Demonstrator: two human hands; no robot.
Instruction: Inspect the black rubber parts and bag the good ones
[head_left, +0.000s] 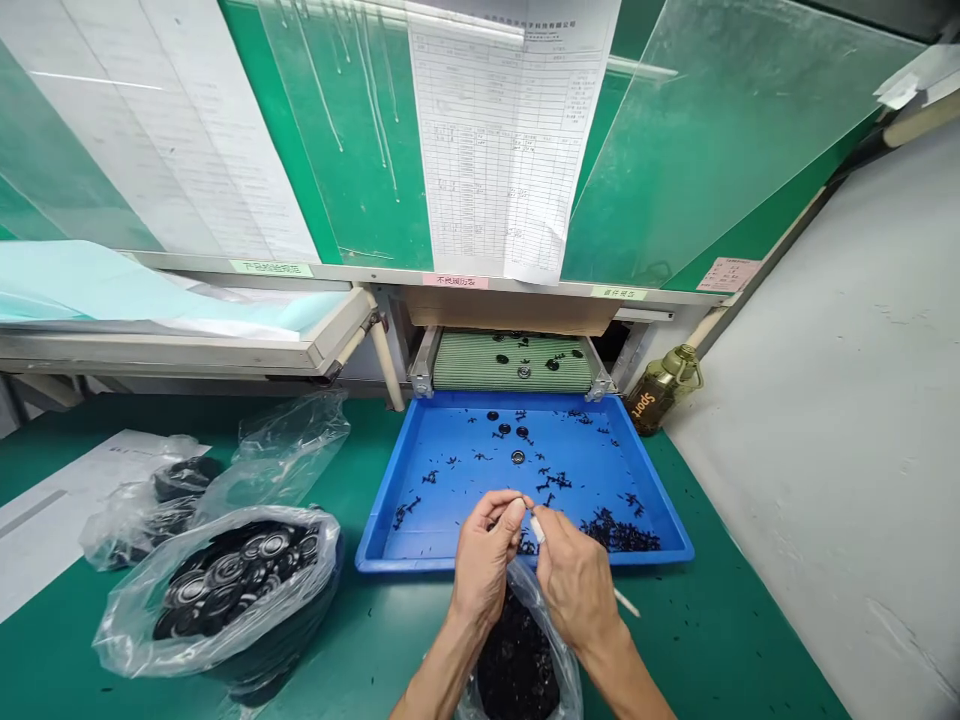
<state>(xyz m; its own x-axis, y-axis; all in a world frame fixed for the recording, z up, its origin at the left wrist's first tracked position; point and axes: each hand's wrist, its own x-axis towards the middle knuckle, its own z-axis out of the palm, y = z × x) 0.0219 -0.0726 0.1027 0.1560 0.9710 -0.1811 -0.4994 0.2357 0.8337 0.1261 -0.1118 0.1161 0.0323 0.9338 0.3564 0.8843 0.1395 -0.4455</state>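
Both hands meet over the near edge of a blue tray (465, 400). My left hand (486, 550) has thumb and fingers pinched together, on something too small to make out. Close against it, my right hand (576, 575) is closed round a thin white tool (537, 530), whose far end shows below the hand. Black round parts (518, 457) and small black scraps (619, 532) lie scattered in the tray. Under the hands stands a clear bag (517, 655) full of small black pieces.
At the left, an open plastic bag (120, 625) holds many black rings. Behind the tray, a green conveyor belt (472, 365) carries black parts. A bottle (660, 392) stands right of it, near the wall. A metal shelf (300, 355) juts out at the upper left.
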